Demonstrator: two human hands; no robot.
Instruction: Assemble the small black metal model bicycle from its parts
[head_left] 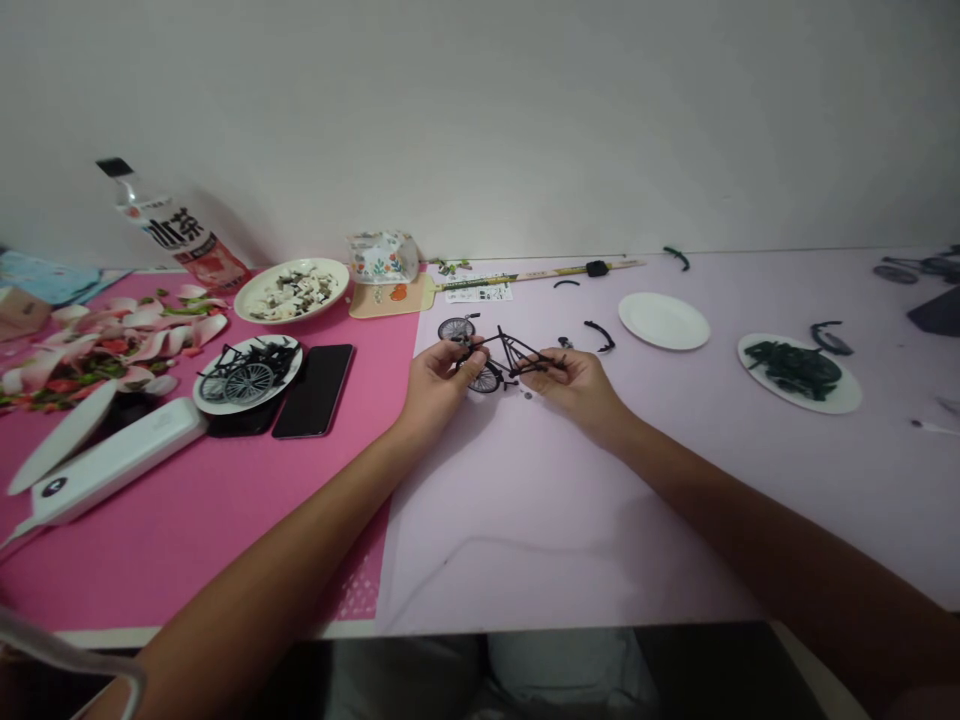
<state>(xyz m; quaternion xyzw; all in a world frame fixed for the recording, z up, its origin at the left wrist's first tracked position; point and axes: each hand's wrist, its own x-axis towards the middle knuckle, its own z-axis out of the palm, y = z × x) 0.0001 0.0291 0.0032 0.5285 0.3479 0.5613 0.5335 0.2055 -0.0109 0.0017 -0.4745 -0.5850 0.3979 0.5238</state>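
A small black model bicycle frame (512, 353) hangs just above the pale lilac table (570, 520), held between both my hands. My left hand (439, 378) is closed on its front end, close to a spoked wheel (485, 380). My right hand (574, 380) pinches the rear end of the frame. A second small wheel (455, 329) lies on the table just behind my left hand. Loose black curved parts (600, 335) lie beyond my right hand.
A pink mat (187, 530) covers the left side, bearing two dark phones (313, 390), a plate of bicycle parts (247, 375), a bowl of scraps (292, 290), a bottle (180, 235) and a white case (112, 460). To the right stand an empty white plate (664, 320) and a plate of dark green parts (799, 372).
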